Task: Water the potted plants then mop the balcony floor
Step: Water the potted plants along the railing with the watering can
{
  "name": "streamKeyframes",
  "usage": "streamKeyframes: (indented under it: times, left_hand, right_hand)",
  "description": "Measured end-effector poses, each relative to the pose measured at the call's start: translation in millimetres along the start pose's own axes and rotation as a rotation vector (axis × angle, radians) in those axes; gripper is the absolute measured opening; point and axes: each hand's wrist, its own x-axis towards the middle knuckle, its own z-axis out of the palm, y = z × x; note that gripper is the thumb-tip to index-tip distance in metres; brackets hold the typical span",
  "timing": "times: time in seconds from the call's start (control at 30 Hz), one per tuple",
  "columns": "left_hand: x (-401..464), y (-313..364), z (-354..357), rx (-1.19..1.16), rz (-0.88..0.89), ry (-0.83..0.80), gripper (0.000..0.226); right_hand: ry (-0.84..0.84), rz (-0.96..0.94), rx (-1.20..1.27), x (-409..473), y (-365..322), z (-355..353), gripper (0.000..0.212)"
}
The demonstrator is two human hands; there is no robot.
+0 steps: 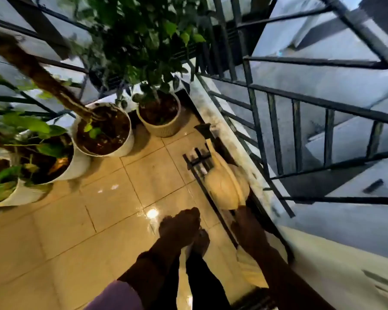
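Nearest, the left hand hangs over the glossy tiled floor, fingers loosely curled, holding nothing. Just beside it the right hand grips the rear of a cream watering can — spout pointing away along the marble ledge under the dark railing. Farther off stand the potted plants: a ribbed beige pot at the ledge's end, then white pots — soil dark — curving left.
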Motion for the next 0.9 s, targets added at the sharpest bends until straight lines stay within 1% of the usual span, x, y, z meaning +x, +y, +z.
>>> streamKeyframes:
  times: [0.03, 0.1, 0.17, 0.23, 0.27, 0.33, 0.4, 0.47, 0.6, 0.67, 0.77, 0.9]
  left_hand:
    - [21, 0, 8, -0.026, -0.025, -0.001, 0.025]
    - [56, 0, 17, -0.077, -0.074, 0.001, 0.025]
    - [90, -3, 27, -0.139, -0.040, 0.045, 0.022]
    - [113, -10, 38, -0.252, -0.044, 0.099, 0.020]
    - [122, -13, 44, -0.292, -0.050, 0.117, 0.020]
    - [137, -17, 54, -0.357, -0.098, 0.115, 0.024]
    - [142, -20, 60, -0.444, -0.157, 0.087, 0.026]
    - [144, -23, 67, -0.470, -0.125, 0.096, 0.026]
    - [150, -21, 64, -0.605, -0.132, 0.155, 0.026]
    - [154, -15, 53, -0.644, -0.076, 0.208, 0.028]
    - [158, -5, 35, -0.872, -0.088, 0.245, 0.028]
    - [154, 9, 13, -1.129, -0.149, 0.239, 0.036]
  right_hand:
    - [0.038, 0.015, -0.021, 15, 4, 6, 0.047]
    - [0.115, 0.058, 0.040, 47, 7, 16, 0.050]
    - [0.171, 0.096, 0.086, 83, 5, 22, 0.053]
    - [0.242, 0.161, 0.060, 116, 7, 29, 0.056]
    - [0.250, 0.212, 0.061, 131, 11, 32, 0.056]
    - [0.210, 0.313, 0.081, 156, 21, 41, 0.052]
    - [0.153, 0.346, 0.094, 170, 33, 51, 0.049]
    - [0.130, 0.327, 0.163, 180, 41, 61, 0.044]
    - [0.053, 0.290, 0.505, 190, 34, 69, 0.030]
    - [0.035, 0.269, 0.610, 186, 25, 72, 0.030]
    - [0.057, 0.205, 0.638, 168, 12, 70, 0.027]
    - [0.049, 0.108, 0.674, 126, -1, 53, 0.026]
